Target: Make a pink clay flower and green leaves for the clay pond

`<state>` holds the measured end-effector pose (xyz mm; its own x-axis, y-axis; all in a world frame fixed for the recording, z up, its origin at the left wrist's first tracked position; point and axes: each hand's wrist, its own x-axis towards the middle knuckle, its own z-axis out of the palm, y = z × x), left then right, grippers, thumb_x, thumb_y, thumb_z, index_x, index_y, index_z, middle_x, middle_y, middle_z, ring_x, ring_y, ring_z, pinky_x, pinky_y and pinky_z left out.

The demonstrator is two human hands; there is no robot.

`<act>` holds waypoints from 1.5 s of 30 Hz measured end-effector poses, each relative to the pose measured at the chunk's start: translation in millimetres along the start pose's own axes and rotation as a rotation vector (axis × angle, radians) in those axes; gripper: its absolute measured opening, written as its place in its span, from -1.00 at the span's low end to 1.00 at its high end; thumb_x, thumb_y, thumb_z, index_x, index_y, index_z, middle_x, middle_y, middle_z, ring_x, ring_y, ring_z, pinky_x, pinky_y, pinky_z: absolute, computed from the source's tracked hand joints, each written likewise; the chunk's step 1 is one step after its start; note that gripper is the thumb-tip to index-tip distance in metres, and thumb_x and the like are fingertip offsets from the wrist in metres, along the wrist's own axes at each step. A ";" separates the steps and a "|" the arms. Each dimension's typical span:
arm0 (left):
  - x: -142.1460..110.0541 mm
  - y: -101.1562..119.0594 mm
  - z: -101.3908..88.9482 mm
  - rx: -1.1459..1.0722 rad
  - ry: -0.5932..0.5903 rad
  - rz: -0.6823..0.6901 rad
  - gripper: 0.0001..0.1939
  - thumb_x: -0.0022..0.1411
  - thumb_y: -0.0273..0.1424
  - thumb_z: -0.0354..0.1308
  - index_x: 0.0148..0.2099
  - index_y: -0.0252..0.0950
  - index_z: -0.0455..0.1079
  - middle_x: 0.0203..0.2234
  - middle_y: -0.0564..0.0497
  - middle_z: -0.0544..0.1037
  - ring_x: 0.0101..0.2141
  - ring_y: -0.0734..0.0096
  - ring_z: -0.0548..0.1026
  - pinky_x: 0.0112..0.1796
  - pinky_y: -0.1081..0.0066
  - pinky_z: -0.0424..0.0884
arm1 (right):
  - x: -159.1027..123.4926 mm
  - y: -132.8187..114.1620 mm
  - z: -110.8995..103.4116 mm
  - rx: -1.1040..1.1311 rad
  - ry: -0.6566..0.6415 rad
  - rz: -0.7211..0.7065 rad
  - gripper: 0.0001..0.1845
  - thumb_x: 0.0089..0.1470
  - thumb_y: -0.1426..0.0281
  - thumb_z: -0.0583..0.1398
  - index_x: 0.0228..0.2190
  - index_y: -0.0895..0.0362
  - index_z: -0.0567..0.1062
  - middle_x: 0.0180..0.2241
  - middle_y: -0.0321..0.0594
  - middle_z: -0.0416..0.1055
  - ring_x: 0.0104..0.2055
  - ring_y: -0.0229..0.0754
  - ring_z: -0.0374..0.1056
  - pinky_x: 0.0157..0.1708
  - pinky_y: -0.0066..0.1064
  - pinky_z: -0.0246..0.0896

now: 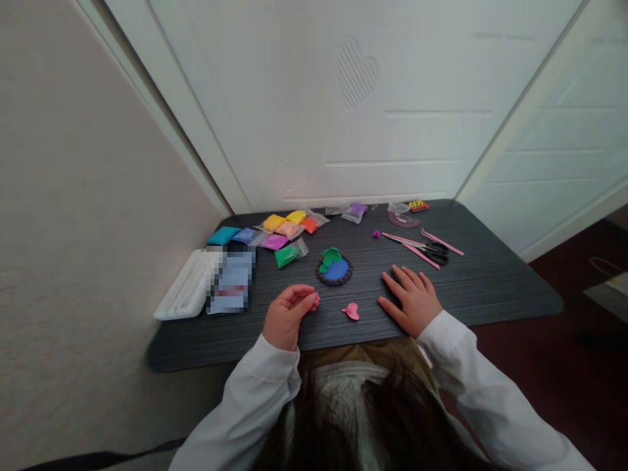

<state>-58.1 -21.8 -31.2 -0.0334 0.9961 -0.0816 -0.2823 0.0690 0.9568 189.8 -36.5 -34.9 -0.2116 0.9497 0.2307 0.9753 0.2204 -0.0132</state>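
My left hand (290, 313) is closed in a pinch, with a bit of pink clay (316, 301) showing at its fingertips. The fingers cover most of that piece. Flat on the dark table (338, 333) lies my right hand (412, 299), fingers spread and holding nothing. Between the hands rests a pink clay piece (351, 311) with two lobes and a thin tip. Just beyond it is a clay pond (336, 269), blue inside a ring of brown beads, with green clay leaves (331, 256) on its upper left.
Several bags of coloured clay (289, 226) lie at the back left. A white tray (189, 288) and a blurred packet (231, 281) are at the left. Scissors (434, 251), pink tools (441, 242) and a small purple clay bit (376, 233) lie right. A white door (353, 144) stands behind the table.
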 end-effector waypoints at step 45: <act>-6.6 5.2 2.3 -0.050 -0.034 0.027 -0.72 -0.26 -0.41 0.27 -0.41 -0.38 0.35 -0.60 0.03 0.47 -0.56 0.55 0.40 -0.49 0.51 0.31 | -1.2 0.0 6.1 0.083 0.013 0.060 -0.47 0.00 0.02 -0.16 -0.01 -0.12 0.16 0.09 -0.22 0.06 0.12 -0.06 -0.10 -0.01 0.00 -0.27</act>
<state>-57.1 -27.9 -25.0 -0.0090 0.9989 -0.0453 -0.3289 0.0398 0.9435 189.6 -36.4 -41.1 -0.1514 0.9590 0.2397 0.9775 0.1813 -0.1081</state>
